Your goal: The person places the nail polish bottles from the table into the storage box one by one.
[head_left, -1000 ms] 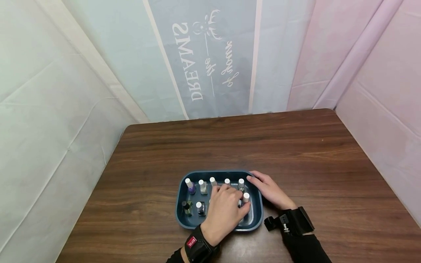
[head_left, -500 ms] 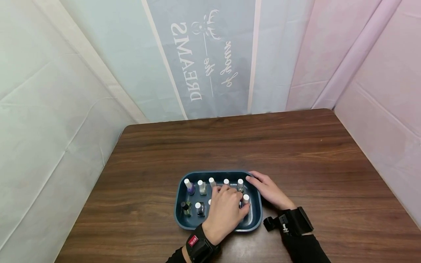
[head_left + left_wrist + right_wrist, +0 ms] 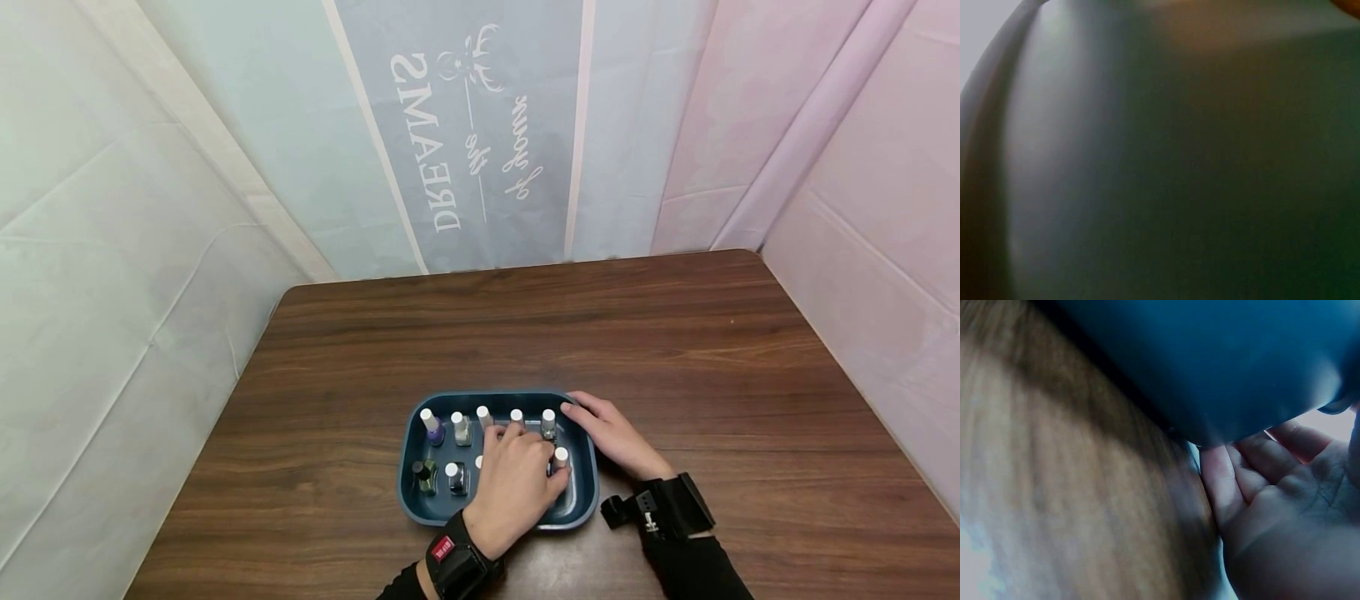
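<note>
A dark blue tray (image 3: 405, 492) stands on the table with several small nail polish bottles in it. My left hand (image 3: 513, 483) reaches over the tray. Its thumb and index finger pinch a white-capped nail polish bottle (image 3: 560, 457) at the right of the near row; the hand hides the bottle's lower part and some neighbours. My right hand (image 3: 618, 433) holds the tray's far right corner, thumb over the rim. In the right wrist view, its fingers (image 3: 1260, 456) lie against the tray's outer wall (image 3: 1210, 369). The left wrist view is dark and blurred.
In the far row are a purple bottle (image 3: 435, 432) and several white-capped ones. A dark-capped green bottle (image 3: 426, 475) and a black bottle (image 3: 457, 479) stand at the near left. The brown wooden table (image 3: 525, 333) extends to a hanging cloth (image 3: 495, 242) behind.
My left hand has shifted very slightly to the right, and the bottle at its thumb sits a touch nearer to me. The right hand and the tray look unchanged.
</note>
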### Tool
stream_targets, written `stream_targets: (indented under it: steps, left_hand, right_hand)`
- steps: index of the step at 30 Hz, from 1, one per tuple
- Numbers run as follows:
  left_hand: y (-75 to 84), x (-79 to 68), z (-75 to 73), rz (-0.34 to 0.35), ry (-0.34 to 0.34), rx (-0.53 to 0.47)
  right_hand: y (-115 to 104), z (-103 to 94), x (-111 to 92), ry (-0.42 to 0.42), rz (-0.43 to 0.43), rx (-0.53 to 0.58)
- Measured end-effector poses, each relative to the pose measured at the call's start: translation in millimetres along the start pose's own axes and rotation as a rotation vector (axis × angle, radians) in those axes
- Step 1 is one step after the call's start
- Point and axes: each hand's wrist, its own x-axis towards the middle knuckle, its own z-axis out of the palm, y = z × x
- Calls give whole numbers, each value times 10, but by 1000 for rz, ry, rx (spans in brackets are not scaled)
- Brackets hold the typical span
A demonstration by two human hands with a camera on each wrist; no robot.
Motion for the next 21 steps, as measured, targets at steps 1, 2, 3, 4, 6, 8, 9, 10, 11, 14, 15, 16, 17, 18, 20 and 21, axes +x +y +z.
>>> stream_targets:
  steps: [1, 2, 3, 4, 6, 8, 9, 10, 11, 14, 15, 16, 17, 18, 20, 21]
  left_hand:
    - [2, 3, -3, 1, -3, 2]
    - [4, 6, -4, 1, -6, 3]
    - [6, 9, -8, 2, -6, 5]
    - [7, 12, -8, 2, -8, 8]
    - [10, 18, -14, 2, -10, 14]
    - [10, 20, -19, -1, -15, 20]
    - [10, 22, -21, -2, -17, 22]
    - [10, 22, -23, -4, -21, 22]
    - [10, 22, -26, -6, -24, 21]
    - [11, 19, -29, -9, -33, 15]
    - [10, 19, -28, -9, -33, 13]
    - [10, 19, -28, -7, -35, 13]
    - [12, 19, -29, -5, -35, 15]
    - [13, 18, -29, -4, -35, 14]
    - [15, 19, -28, -6, -37, 15]
    - [15, 17, -26, -7, -36, 16]
  right_hand:
    - [1, -1, -1, -1, -1, 2]
    - [1, -1, -2, -3, 1, 5]
    - [1, -1, -3, -2, 3, 6]
    - [1, -2, -4, -3, 5, 7]
    - [-1, -6, -8, -4, 0, -1]
    - [-7, -3, -9, -1, 4, -1]
    - [-10, -2, -10, 2, 5, -5]
    - [-11, -2, -11, 3, 6, -6]
    - [-12, -4, -12, -1, 1, -12]
    - [-21, -5, -17, -4, -4, -16]
    - [-24, -7, -20, -6, -7, -16]
    - [-27, -8, -24, -9, -12, -18]
    - [-32, -9, -29, -11, -17, -21]
    - [-38, -7, -33, -11, -16, -19]
    - [-47, -6, -43, -14, -14, -15]
    - [-51, -6, -47, -17, -14, -13]
